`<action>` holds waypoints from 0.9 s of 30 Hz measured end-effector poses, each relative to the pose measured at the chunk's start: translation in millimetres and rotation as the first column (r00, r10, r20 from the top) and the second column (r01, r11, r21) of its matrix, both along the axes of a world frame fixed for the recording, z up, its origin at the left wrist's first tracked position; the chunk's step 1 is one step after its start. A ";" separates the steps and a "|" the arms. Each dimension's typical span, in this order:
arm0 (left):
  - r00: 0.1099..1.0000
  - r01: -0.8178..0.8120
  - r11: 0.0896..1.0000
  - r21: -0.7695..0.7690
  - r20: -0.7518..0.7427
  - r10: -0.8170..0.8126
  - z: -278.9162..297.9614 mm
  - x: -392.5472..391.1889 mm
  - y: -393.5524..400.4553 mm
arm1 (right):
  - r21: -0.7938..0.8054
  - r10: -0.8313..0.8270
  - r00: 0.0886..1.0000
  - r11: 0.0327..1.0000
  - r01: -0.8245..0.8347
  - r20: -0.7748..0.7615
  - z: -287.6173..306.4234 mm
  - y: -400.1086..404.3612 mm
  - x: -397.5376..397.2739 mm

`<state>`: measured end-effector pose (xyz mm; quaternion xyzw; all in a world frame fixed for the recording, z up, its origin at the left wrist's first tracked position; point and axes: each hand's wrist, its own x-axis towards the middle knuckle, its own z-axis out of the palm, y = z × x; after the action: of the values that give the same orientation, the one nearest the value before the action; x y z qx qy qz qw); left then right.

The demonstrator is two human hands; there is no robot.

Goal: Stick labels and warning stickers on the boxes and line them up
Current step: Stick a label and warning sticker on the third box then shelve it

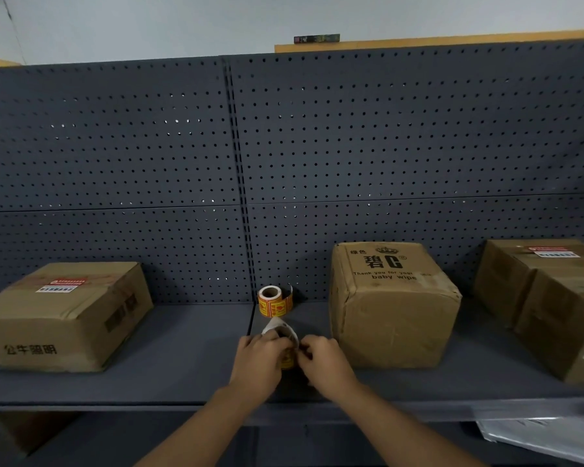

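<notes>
Three cardboard boxes stand on a grey shelf (182, 382). The left box (64, 318) and the right box (547, 298) each carry a red and white label on top. The middle box (391, 308), printed "baby wipe", shows no sticker. Between the left and middle boxes, my left hand (258, 360) and my right hand (324, 358) together hold a roll of stickers (284, 335) with white backing paper curling up from it. My fingers pinch at its yellow edge. A second roll of orange-yellow warning stickers (274, 301) stands behind, against the back panel.
A dark perforated back panel (284, 146) rises behind the shelf. White plastic-wrapped sheets (540, 436) lie on a lower level at the bottom right. A brown box (24, 433) sits under the shelf at the left.
</notes>
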<state>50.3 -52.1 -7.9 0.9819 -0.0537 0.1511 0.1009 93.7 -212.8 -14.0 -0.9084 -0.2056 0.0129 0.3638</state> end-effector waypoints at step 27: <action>0.995 -0.097 0.976 -0.197 -0.051 0.089 1.1 15.3 -1.8 | -0.155 -0.014 1.000 0.988 0.016 0.009 46.9 -38.8 -10.0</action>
<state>65.6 -53.8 -6.8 0.9713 0.0099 0.1395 0.1925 83.7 -251.6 33.0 -0.9356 -0.1986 0.0224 0.2910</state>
